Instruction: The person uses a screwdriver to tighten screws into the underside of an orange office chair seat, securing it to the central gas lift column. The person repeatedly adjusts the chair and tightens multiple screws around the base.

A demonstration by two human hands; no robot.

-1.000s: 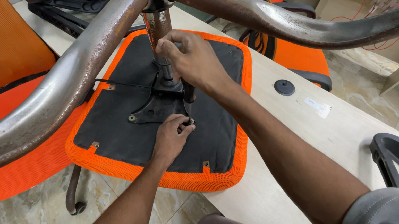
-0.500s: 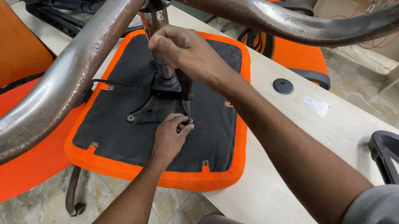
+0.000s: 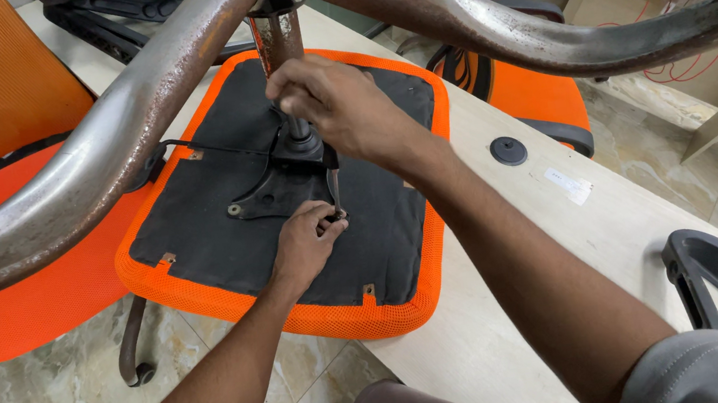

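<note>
While the screwdriver [image 3: 332, 172] stands upright on a screw [image 3: 338, 218] in the black underside of the upturned orange seat [image 3: 300, 313], the right hand [image 3: 336, 106] is closed around its handle and the left hand [image 3: 304, 242] pinches at its tip. Stiff and light, the tool is best held by the handle. That seat lies on the pale counter [image 3: 523, 300], below rusty chair legs [image 3: 93, 173]; it looks heavy.

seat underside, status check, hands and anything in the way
Right hand grips a screwdriver, tip at the seat plate. Left hand steadies the tip. Rusty chair base arches overhead, partly blocking view.
</note>
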